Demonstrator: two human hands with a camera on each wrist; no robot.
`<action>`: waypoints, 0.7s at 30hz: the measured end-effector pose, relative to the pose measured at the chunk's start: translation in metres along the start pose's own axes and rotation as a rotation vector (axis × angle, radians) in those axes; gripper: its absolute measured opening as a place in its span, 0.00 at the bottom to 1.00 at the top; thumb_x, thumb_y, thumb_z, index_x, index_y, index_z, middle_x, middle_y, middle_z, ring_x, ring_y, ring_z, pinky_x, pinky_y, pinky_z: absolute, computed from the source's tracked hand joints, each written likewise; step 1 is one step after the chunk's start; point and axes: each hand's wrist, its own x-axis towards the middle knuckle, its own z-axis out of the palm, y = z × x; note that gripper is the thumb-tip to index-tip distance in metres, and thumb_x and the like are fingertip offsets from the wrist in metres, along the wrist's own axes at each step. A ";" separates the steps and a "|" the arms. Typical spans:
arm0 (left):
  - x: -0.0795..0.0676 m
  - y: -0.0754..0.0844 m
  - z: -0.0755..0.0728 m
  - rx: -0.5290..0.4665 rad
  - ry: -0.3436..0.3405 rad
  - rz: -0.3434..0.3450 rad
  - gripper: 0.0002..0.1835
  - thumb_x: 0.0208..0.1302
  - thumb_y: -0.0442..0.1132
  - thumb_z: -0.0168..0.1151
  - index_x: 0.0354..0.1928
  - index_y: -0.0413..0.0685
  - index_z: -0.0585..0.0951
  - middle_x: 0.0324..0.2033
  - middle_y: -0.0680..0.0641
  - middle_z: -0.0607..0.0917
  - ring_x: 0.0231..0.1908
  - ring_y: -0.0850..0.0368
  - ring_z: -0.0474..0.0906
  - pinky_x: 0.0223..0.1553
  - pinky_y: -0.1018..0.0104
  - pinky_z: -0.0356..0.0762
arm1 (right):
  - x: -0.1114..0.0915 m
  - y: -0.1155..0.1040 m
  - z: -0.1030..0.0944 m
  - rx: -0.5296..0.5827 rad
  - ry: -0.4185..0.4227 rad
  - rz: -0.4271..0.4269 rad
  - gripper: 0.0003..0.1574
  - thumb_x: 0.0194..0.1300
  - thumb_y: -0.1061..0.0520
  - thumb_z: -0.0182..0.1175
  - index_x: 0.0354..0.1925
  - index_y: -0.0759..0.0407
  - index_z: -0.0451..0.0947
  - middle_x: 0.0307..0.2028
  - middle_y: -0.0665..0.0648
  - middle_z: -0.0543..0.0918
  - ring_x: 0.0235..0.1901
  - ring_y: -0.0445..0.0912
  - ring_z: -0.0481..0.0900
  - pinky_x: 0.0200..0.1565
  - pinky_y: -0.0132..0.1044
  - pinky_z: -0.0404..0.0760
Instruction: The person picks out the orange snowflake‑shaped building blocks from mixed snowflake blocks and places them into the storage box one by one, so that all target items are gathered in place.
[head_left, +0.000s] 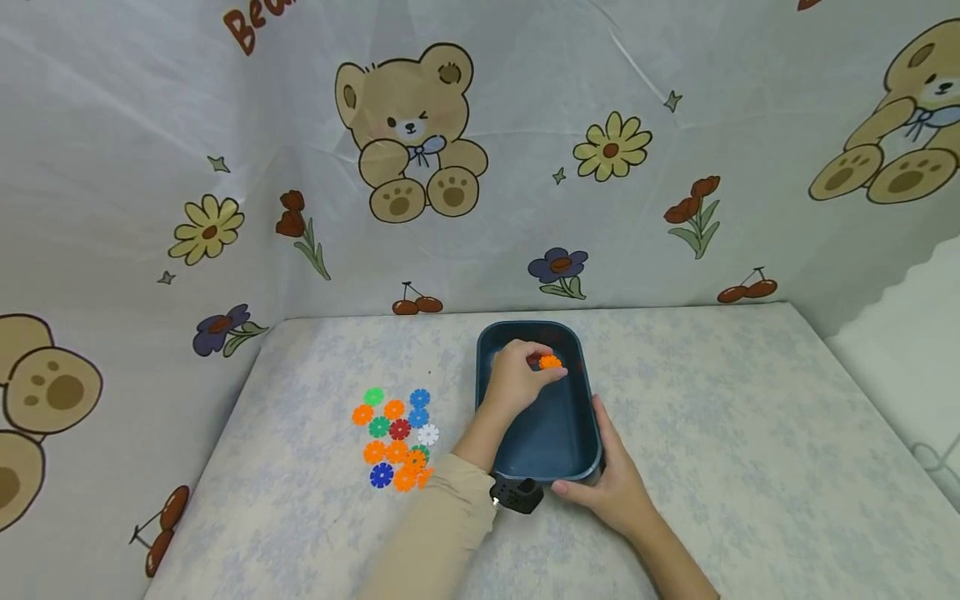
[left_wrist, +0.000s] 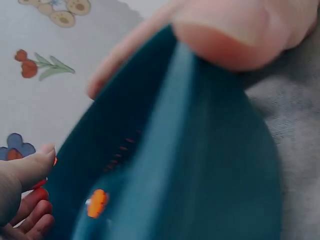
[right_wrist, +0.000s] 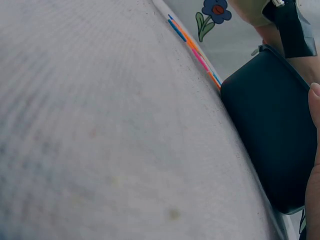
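Note:
The dark teal rectangular bin [head_left: 536, 425] stands on the table. My left hand [head_left: 513, 375] reaches over it, thumb and fingers pinched together. Reddish-orange edges of plastic snowflake discs show between those fingers [left_wrist: 37, 205] in the left wrist view. Just off the fingertips, inside the bin, is an orange snowflake disc [left_wrist: 97, 202]. My right hand [head_left: 618, 487] grips the bin's near right corner, its thumb [left_wrist: 225, 42] at the rim and its fingers along the outer wall. Only part of this hand shows at the edge of the right wrist view.
Left of the bin, several snowflake discs [head_left: 400, 430] in orange, green, blue, red and white lie flat in a loose cluster. My left forearm's beige sleeve [head_left: 442, 508] partly overlaps them. A printed cloth [head_left: 525, 167] hangs behind the pale table [head_left: 720, 417].

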 end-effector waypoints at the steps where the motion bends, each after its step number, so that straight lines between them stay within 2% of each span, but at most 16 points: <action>1: 0.000 -0.002 0.002 0.008 -0.003 -0.003 0.21 0.59 0.48 0.72 0.52 0.47 0.86 0.48 0.46 0.82 0.46 0.52 0.78 0.46 0.68 0.80 | 0.000 0.000 0.000 0.004 -0.001 0.000 0.82 0.43 0.56 0.82 0.80 0.45 0.36 0.79 0.55 0.47 0.75 0.44 0.53 0.63 0.13 0.53; 6: 0.002 -0.013 0.012 0.045 -0.031 -0.025 0.21 0.58 0.46 0.74 0.52 0.46 0.86 0.49 0.46 0.83 0.47 0.53 0.79 0.47 0.64 0.81 | 0.001 0.001 0.001 0.017 -0.013 0.007 0.82 0.43 0.56 0.81 0.80 0.43 0.35 0.79 0.55 0.46 0.75 0.52 0.54 0.63 0.13 0.54; 12: 0.005 -0.020 0.020 0.195 -0.082 -0.015 0.21 0.57 0.47 0.74 0.51 0.47 0.87 0.46 0.46 0.83 0.46 0.53 0.78 0.48 0.62 0.79 | 0.001 0.001 0.001 0.023 -0.020 0.017 0.82 0.43 0.56 0.81 0.80 0.40 0.34 0.79 0.55 0.46 0.75 0.55 0.54 0.63 0.12 0.54; 15: 0.006 -0.022 0.023 0.277 -0.103 0.016 0.21 0.57 0.48 0.74 0.51 0.48 0.87 0.44 0.46 0.82 0.47 0.53 0.77 0.50 0.63 0.78 | 0.001 0.000 0.001 0.029 -0.022 0.023 0.82 0.44 0.57 0.81 0.79 0.37 0.34 0.79 0.54 0.46 0.75 0.55 0.53 0.63 0.12 0.53; 21: 0.008 -0.022 0.028 0.435 -0.101 0.081 0.20 0.57 0.50 0.74 0.50 0.50 0.87 0.44 0.45 0.82 0.47 0.51 0.77 0.52 0.62 0.77 | 0.001 -0.001 0.000 0.020 -0.019 0.028 0.82 0.44 0.56 0.81 0.79 0.36 0.34 0.79 0.54 0.46 0.76 0.48 0.50 0.63 0.12 0.51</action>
